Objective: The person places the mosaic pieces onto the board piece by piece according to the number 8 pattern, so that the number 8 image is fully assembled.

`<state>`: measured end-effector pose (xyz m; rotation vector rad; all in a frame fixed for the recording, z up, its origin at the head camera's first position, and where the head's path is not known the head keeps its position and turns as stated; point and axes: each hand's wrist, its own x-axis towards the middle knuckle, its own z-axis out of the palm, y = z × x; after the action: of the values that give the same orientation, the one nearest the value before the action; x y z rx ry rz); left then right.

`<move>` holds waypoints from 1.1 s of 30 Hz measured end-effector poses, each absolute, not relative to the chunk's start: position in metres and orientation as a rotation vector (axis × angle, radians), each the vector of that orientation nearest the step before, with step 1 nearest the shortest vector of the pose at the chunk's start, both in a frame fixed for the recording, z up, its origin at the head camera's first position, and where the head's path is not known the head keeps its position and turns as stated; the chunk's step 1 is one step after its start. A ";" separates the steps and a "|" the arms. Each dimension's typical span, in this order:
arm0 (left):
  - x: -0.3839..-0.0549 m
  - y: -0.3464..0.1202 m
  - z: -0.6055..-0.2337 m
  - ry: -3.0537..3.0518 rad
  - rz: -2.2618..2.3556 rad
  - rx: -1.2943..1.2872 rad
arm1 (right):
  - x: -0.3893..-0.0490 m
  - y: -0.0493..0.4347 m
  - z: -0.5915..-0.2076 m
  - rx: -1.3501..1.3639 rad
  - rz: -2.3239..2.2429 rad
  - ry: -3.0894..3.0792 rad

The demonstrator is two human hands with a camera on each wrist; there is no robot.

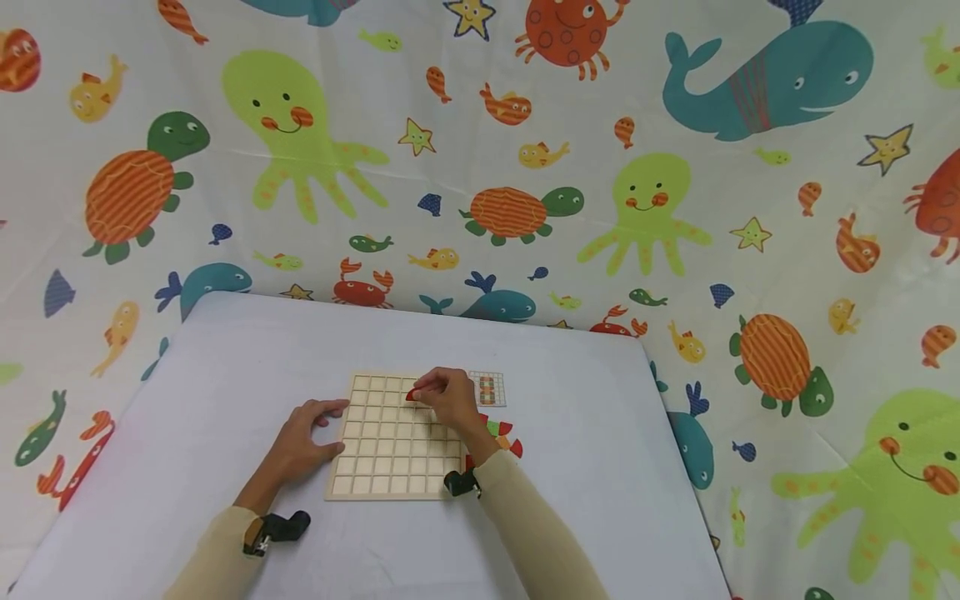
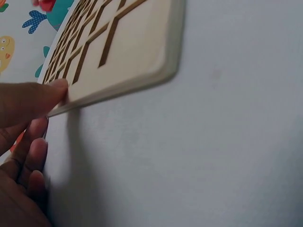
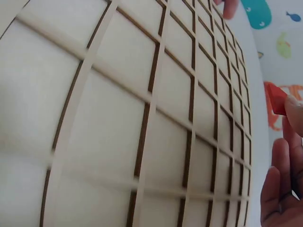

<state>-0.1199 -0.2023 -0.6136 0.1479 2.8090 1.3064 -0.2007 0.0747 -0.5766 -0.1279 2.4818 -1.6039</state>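
Observation:
A pale wooden board (image 1: 381, 465) with a grid of square recesses lies flat on the white table. My left hand (image 1: 300, 442) rests at its left side, thumb and fingers spread, the thumb touching the edge in the left wrist view. Over the upper right of the board, my right hand (image 1: 447, 398) pinches a small red piece (image 3: 277, 98) between thumb and fingertips. In the right wrist view that piece is held above the grid, apart from it. The recesses in view hold no pieces.
Right of the board lie several loose red, green and orange pieces (image 1: 504, 428), partly hidden by the right forearm. A small printed card (image 1: 498, 377) with a coloured grid pattern lies beyond them. A sea-animal curtain (image 1: 420, 283) hangs behind the white table (image 1: 592, 467).

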 end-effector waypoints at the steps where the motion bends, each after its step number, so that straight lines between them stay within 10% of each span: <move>1: -0.120 -0.202 -0.614 2.810 1.305 0.149 | -0.202 0.070 -0.578 -0.121 -1.596 2.483; 33: -0.120 -0.200 -0.611 2.813 1.304 0.135 | -0.205 0.034 -0.588 -0.114 -1.241 2.707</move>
<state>-0.1196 -0.1998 -0.6113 0.1350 2.8125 1.3041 -0.2047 0.0335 -0.5882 -0.1137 2.7069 -1.2408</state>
